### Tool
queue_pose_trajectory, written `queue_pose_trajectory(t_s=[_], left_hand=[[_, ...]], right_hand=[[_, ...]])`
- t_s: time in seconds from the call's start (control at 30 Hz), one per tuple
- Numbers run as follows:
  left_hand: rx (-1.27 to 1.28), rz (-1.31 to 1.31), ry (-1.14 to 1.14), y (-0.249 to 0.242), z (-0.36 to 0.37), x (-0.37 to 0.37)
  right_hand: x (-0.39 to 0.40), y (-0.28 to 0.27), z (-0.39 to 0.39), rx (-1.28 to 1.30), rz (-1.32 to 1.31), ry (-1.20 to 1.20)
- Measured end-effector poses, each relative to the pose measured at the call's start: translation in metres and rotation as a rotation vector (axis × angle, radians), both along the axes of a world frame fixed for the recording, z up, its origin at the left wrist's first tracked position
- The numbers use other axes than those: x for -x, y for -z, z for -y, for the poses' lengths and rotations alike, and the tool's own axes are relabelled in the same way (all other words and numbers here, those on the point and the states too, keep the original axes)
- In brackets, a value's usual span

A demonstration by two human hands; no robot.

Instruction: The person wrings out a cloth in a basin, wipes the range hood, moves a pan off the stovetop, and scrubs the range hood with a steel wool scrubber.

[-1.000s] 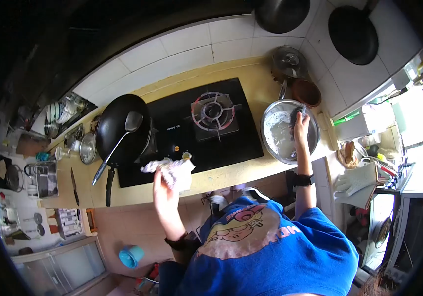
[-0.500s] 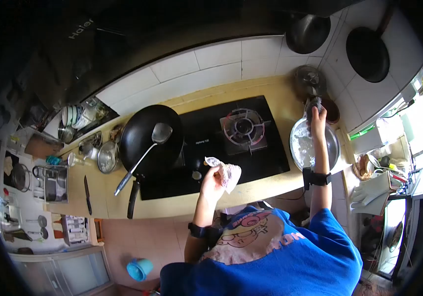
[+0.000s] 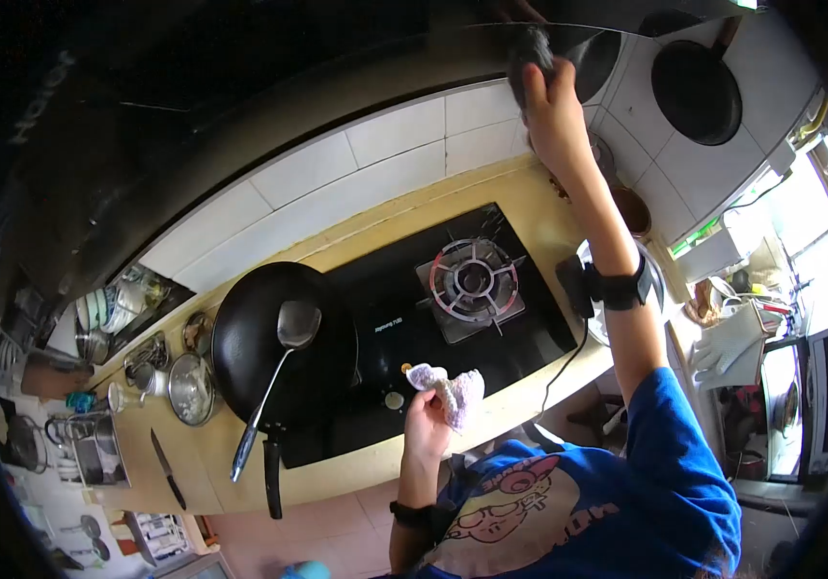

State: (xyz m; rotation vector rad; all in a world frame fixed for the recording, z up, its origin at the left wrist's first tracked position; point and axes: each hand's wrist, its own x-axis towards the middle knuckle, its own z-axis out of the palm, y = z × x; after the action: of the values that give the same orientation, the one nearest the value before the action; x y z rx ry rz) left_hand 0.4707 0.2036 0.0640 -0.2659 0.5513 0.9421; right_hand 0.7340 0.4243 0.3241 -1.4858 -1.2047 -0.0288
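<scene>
My left hand (image 3: pixel 427 425) grips a pale pink cloth (image 3: pixel 458 396) above the front edge of the black gas stove (image 3: pixel 390 333). High up at the range hood (image 3: pixel 366 72), my right hand (image 3: pixel 556 111) holds a dark grey scrubber or rag (image 3: pixel 533 53) against its lower right part. A black wok (image 3: pixel 274 386) with a metal spatula (image 3: pixel 298 325) in it covers the stove's left side. The right burner (image 3: pixel 474 280) is bare. Below my right forearm, a metal basin (image 3: pixel 660 289) is partly hidden.
A knife (image 3: pixel 169 470) lies on the counter (image 3: pixel 216 487) at the left, near a metal bowl (image 3: pixel 191 389). A pan (image 3: pixel 696 92) hangs on the right wall. The wok's handle (image 3: pixel 272 480) juts over the front edge. A black cable (image 3: pixel 565 367) hangs from my right wrist area.
My right hand has risen from above the metal basin to the hood with the dark scrubber or rag. The view has shifted and turned; my left hand still holds the cloth.
</scene>
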Motion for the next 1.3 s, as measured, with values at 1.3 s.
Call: queue_pose_trajectory(t_s=[1.3], left_hand=[[0.022,-0.067,0.023,-0.017,-0.039,0.027]], right_hand=[[0.117,-0.015,-0.016,-0.085,0.077,-0.151]])
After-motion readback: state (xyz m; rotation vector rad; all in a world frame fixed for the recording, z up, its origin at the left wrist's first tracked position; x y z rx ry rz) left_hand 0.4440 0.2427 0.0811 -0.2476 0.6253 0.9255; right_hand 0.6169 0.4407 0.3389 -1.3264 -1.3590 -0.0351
